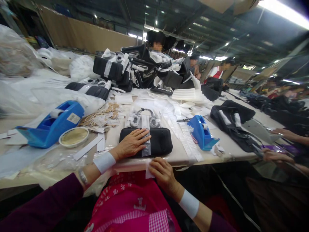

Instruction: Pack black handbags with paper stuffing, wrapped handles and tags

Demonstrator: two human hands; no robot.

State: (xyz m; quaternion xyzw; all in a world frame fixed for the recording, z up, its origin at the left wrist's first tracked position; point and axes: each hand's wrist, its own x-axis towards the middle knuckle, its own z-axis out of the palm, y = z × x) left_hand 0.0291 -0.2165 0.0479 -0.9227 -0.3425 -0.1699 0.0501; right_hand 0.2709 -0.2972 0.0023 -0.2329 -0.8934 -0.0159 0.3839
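A black handbag (159,141) lies at the table's front edge. Its handles, with clear wrapping on the fittings, point away from me. Down its middle runs a translucent white strip (145,124). My left hand (135,141) rests flat on the bag and the strip, fingers stretched out. Just below the table edge, my right hand (164,174) has its fingers curled on a whitish translucent piece (149,170). Whether that piece joins the strip on the bag cannot be made out. Both wrists wear pale bands.
Blue tape dispensers stand left (58,122) and right (202,132). Beside the left one are a round tub (73,137) and tags with cords (101,117). A pile of black bags (108,68) rises behind. At right, a co-worker's hands (277,156) are near another black bag (231,125).
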